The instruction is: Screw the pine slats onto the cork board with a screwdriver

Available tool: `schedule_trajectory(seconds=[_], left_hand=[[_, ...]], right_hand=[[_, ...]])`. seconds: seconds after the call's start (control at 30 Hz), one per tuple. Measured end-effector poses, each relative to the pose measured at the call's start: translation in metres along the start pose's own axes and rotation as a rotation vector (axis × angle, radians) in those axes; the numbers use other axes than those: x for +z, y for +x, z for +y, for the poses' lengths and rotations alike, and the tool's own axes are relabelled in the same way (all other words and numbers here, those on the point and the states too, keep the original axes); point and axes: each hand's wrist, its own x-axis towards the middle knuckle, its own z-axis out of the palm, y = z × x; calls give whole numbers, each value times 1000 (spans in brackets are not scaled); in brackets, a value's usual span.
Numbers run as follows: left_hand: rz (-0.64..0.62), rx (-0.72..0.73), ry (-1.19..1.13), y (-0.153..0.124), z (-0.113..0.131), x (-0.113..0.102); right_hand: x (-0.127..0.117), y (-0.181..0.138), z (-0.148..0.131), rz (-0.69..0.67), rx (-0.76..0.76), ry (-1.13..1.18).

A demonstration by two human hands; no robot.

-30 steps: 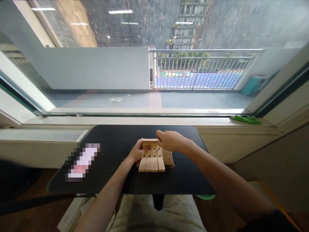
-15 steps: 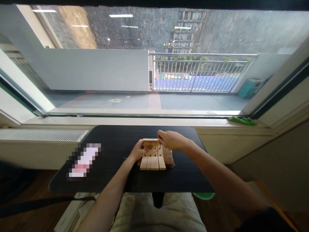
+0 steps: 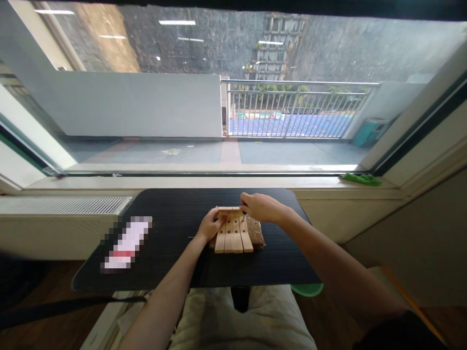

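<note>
A small slatted wooden piece (image 3: 232,233) with rows of holes lies on the black table (image 3: 175,257), partly over a brown cork-like block (image 3: 255,234). My left hand (image 3: 209,226) rests against the wooden piece's left edge with curled fingers holding it. My right hand (image 3: 260,207) hovers over the piece's far right corner, fingers pinched together on a small dark thing I cannot make out, touching the top slat.
A blurred pink-and-white object (image 3: 126,243) lies on the table's left part. A wide window sill (image 3: 219,182) runs behind the table, with a green cloth (image 3: 361,179) on its right end. A radiator grille (image 3: 62,205) sits to the left. My lap shows below.
My right hand has risen slightly and shifted a little right over the far corner. The view has tilted a bit; the wooden piece stays in place.
</note>
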Motion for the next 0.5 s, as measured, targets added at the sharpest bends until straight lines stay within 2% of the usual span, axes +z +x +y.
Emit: schedule_trajectory(seconds=[0.5], left_hand=[[17, -30, -20, 2, -10, 2]], right_hand=[[2, 0, -1, 11, 44, -1]])
